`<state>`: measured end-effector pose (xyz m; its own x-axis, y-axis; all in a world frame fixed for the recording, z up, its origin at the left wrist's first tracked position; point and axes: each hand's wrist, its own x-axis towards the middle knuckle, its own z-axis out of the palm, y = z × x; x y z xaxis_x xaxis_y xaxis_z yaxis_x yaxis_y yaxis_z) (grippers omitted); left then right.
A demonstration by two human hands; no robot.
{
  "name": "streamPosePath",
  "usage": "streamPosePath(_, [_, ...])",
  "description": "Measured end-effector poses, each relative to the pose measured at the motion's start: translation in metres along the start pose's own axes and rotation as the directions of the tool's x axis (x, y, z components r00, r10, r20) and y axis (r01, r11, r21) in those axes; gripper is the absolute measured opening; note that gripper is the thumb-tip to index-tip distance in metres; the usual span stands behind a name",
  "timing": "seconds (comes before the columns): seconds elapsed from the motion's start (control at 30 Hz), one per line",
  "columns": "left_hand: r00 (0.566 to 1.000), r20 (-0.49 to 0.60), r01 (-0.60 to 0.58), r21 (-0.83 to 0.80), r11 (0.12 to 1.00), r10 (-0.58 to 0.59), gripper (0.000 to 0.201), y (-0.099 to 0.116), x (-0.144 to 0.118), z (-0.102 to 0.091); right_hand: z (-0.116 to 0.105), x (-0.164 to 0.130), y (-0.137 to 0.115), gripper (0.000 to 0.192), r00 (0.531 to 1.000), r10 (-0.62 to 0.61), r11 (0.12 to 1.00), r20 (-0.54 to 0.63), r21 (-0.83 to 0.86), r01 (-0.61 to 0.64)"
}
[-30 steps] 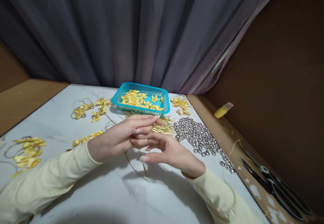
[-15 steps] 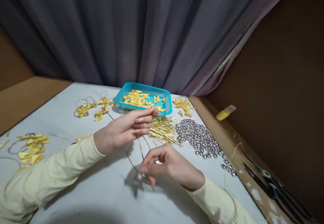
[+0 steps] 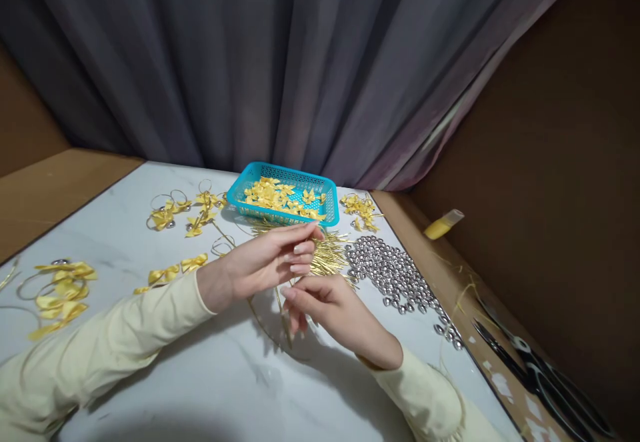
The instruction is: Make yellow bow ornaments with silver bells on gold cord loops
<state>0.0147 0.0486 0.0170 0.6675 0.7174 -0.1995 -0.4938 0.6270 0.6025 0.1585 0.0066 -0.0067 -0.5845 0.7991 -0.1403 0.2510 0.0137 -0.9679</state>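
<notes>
The left hand (image 3: 255,267) and right hand (image 3: 330,309) meet over the middle of the white bench (image 3: 200,389), both working a thin gold wire (image 3: 280,309). The left fingers (image 3: 300,249) are closed, pinching the wire's upper part; the right fingers (image 3: 295,295) curl shut around it just below, thumb against forefinger. The wire's loose ends hang down to the bench between the hands. Just behind the left fingertips lies a heap of gold wires (image 3: 325,255) — beyond it a blue basket (image 3: 280,212) of yellow bows. Silver beads (image 3: 395,275) spread to the right of the hands. Finished bows (image 3: 170,272) lie left of the left wrist, and scissors (image 3: 545,375) rest at the far right edge.
</notes>
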Motion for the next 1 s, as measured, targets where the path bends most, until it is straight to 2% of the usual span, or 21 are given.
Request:
streamPosePath(0.1, [1.000,0.007,-0.023,0.076,0.997,0.022,0.033,0.001,0.000,-0.004,-0.004,-0.004,0.000,0.040,0.994,0.047,0.999,0.101,-0.008,-0.046])
streamPosePath(0.17, [1.000,0.017,-0.010,0.134,0.991,0.008,0.028,0.000,-0.003,-0.008,-0.010,-0.011,-0.004,0.043,0.991,0.053,0.983,0.126,-0.180,-0.029])
streamPosePath(0.23, [0.999,0.026,0.012,0.249,0.968,-0.019,0.021,-0.002,-0.006,-0.012,-0.019,-0.022,-0.007,0.043,0.998,0.035,0.895,0.054,-0.446,-0.007])
streamPosePath(0.3, [1.000,0.016,0.009,0.561,0.828,-0.021,0.021,-0.005,-0.011,-0.016,-0.026,-0.033,-0.009,0.044,0.987,-0.055,0.768,-0.149,-0.638,-0.053])
streamPosePath(0.33, [0.999,0.017,0.022,0.685,0.729,-0.046,0.023,-0.007,-0.012,-0.017,-0.029,-0.037,-0.008,0.049,0.961,-0.150,0.723,-0.232,-0.688,-0.053])
streamPosePath(0.37, [0.997,0.015,0.032,0.782,0.622,-0.071,0.025,-0.009,-0.014,-0.018,-0.030,-0.040,-0.005,0.057,0.933,-0.244,0.689,-0.266,-0.724,-0.026])
streamPosePath(0.43, [0.992,0.024,0.036,0.881,0.472,-0.120,0.027,-0.014,-0.016,-0.018,-0.030,-0.041,0.002,0.076,0.905,-0.366,0.667,-0.217,-0.739,0.093])
streamPosePath(0.47, [0.992,0.027,0.028,0.905,0.425,-0.125,0.027,-0.017,-0.017,-0.017,-0.028,-0.040,0.006,0.081,0.909,-0.383,0.679,-0.163,-0.717,0.158])
streamPosePath(0.5, [0.991,0.035,0.019,0.918,0.397,-0.128,0.028,-0.019,-0.017,-0.017,-0.026,-0.039,0.010,0.078,0.925,-0.365,0.710,-0.108,-0.674,0.201])
streamPosePath(0.53, [0.992,0.031,0.017,0.928,0.371,-0.123,0.028,-0.021,-0.018,-0.016,-0.023,-0.037,0.014,0.067,0.945,-0.320,0.749,-0.061,-0.628,0.213])
streamPosePath(0.6, [0.993,0.012,0.026,0.949,0.314,-0.119,0.027,-0.023,-0.019,-0.015,-0.020,-0.033,0.019,0.034,0.977,-0.212,0.797,0.003,-0.579,0.174])
streamPosePath(0.63, [0.992,0.005,0.031,0.958,0.285,-0.123,0.027,-0.024,-0.020,-0.015,-0.019,-0.032,0.020,0.027,0.985,-0.171,0.797,0.029,-0.583,0.155])
streamPosePath(0.7, [0.988,0.010,0.029,0.969,0.247,-0.154,0.027,-0.023,-0.021,-0.017,-0.020,-0.033,0.021,0.032,0.986,-0.140,0.761,0.087,-0.628,0.163])
streamPosePath(0.77, [0.974,0.029,0.034,0.962,0.271,-0.226,0.029,-0.021,-0.021,-0.021,-0.024,-0.035,0.022,0.032,0.975,-0.159,0.713,0.157,-0.664,0.224])
streamPosePath(0.87, [0.928,0.026,0.135,0.906,0.401,-0.371,0.025,-0.019,-0.017,-0.029,-0.028,-0.037,0.025,0.032,0.956,-0.191,0.670,0.221,-0.683,0.291])
streamPosePath(0.93, [0.902,0.040,0.220,0.814,0.537,-0.429,0.025,-0.022,-0.014,-0.034,-0.029,-0.038,0.028,0.031,0.960,-0.225,0.646,0.168,-0.712,0.276])
streamPosePath(1.0, [0.907,0.049,0.271,0.690,0.671,-0.417,0.025,-0.027,-0.011,-0.037,-0.026,-0.038,0.031,0.030,0.960,-0.276,0.649,0.051,-0.727,0.225])
